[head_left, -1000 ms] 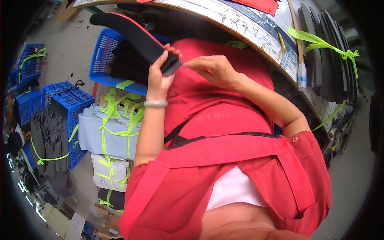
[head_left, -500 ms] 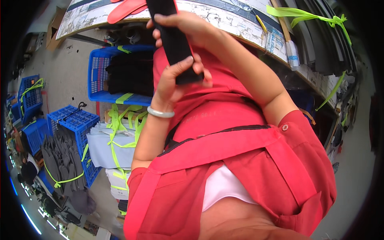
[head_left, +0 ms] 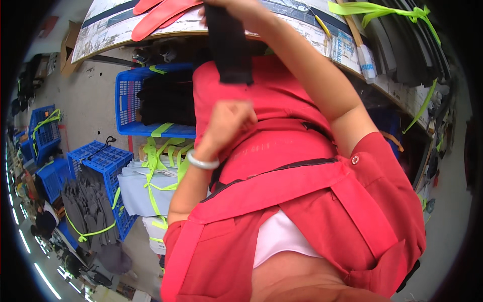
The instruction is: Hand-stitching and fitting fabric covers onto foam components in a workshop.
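At the table's near edge, my right hand [head_left: 244, 14] is closed around the upper end of a long black strip of material [head_left: 229, 50]. The strip hangs down in front of my red apron, its lower end loose. Below that end and apart from it, my left hand [head_left: 230, 123] is curled into a fist, a pale bangle on its wrist. Whatever the fist may hold is hidden. Coral-red, rounded flat pieces [head_left: 158, 22] lie on the table beside my right hand.
The worn white table [head_left: 110, 43] bears a yellow pen-like tool [head_left: 322, 26] and dark strips [head_left: 397, 45] tied with neon-green ribbon. To the left stand a blue crate [head_left: 126, 123] of black material, tied pale sheets [head_left: 138, 189] and a blue crate [head_left: 95, 151] beside grey pieces [head_left: 88, 211].
My left hand has let go of the strip's lower end and moved down toward my waist, closing into a fist. My right hand and the strip have shifted slightly up and right.
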{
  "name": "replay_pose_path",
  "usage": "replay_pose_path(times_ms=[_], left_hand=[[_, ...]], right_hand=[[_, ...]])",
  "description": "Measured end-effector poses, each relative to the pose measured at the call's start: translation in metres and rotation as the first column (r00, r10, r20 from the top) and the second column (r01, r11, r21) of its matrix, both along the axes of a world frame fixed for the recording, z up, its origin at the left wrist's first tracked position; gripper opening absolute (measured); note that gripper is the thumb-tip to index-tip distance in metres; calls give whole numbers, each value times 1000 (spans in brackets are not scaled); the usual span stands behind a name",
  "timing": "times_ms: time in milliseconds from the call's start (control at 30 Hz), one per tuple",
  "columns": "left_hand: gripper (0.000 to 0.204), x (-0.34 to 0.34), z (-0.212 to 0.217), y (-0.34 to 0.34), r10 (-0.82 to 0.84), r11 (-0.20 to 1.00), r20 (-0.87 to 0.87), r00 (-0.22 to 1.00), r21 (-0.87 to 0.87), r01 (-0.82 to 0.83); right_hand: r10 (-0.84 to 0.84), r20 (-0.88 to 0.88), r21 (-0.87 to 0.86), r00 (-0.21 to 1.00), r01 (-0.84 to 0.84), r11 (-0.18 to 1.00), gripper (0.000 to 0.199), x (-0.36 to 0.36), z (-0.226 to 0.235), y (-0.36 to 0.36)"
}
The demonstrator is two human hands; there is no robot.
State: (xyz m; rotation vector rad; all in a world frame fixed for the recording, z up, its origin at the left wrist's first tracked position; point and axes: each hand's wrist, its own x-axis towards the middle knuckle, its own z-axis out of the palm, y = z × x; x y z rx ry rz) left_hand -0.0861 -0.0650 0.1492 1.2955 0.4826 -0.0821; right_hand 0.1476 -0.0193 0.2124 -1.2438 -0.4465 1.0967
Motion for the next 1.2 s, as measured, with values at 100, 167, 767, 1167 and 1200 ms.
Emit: replay_pose_path(times_ms=[100, 167, 767, 1167, 1200], left_hand=[[30, -15, -22, -15, 154, 988, 94, 984, -8, -154], [30, -3, -9, 19, 462, 881, 165, 871, -201, -429], [32, 2, -33, 53, 802, 534, 42, 595, -497, -684], [22, -17, -36, 70, 874, 439, 38, 485, -490, -753], [23, -18, -35, 76, 886, 404, 33, 463, -547, -733]], right_hand=[[82, -18, 84, 996, -80, 993, 31, 41, -21, -3], [273, 18, 12, 962, -273, 962, 36, 3, -26, -7], [137, 687, -1, 713, -187, 982, 39, -96, -64, -69], [708, -107, -274, 698, -705, 654, 19, -125, -63, -105], [770, 96, -350, 630, -703, 619, 19, -121, -68, -110]])
